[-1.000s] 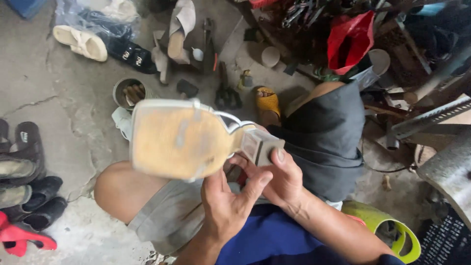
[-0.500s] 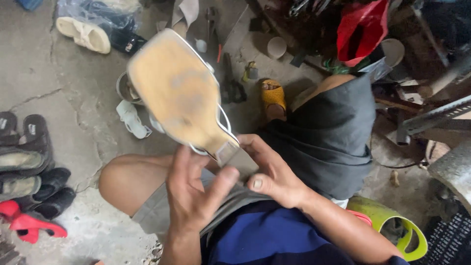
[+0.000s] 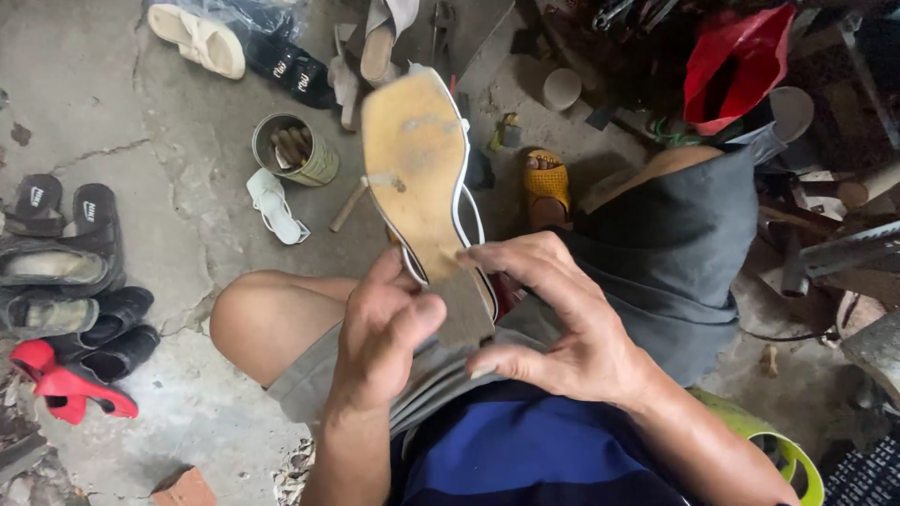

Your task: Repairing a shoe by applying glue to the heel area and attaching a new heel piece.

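Shoe: I am watching a white-strapped, block-heeled sandal with a tan worn sole [image 3: 417, 169] being held sole-up above the lap, in front of the grey shorts [image 3: 675, 253].

Long axis: it is running from the heel block, near the chest, up and away to the toe, which is pointing toward the cluttered floor and leaning slightly left in the head view.

Left hand: my left hand [image 3: 380, 342] is gripping the heel end from the left side, thumb lying across the grey face of the heel block [image 3: 464, 314], fingers curling behind where I cannot see them.

Right hand: my right hand [image 3: 562, 328] is bracing the same heel from the right, index fingertip touching the sole edge just above the block, thumb below it, remaining fingers fanned apart.

Grip state: both hands are pinching the heel region; neither is spread free of the shoe.

Which is nearer: both are meeting at the heel; the toe is lying well away from either grip, unsupported.

Floor, left: a rusty tin can holding wooden pegs [image 3: 295, 150] is standing beside a small white strap piece [image 3: 275, 204], with dark slide sandals [image 3: 61, 234] and a red shoe [image 3: 66, 389] lying further left.

Floor, far: a cream sandal [image 3: 197, 37] is lying near the top; a yellow perforated clog [image 3: 547, 183] is sitting just right of the held sole.
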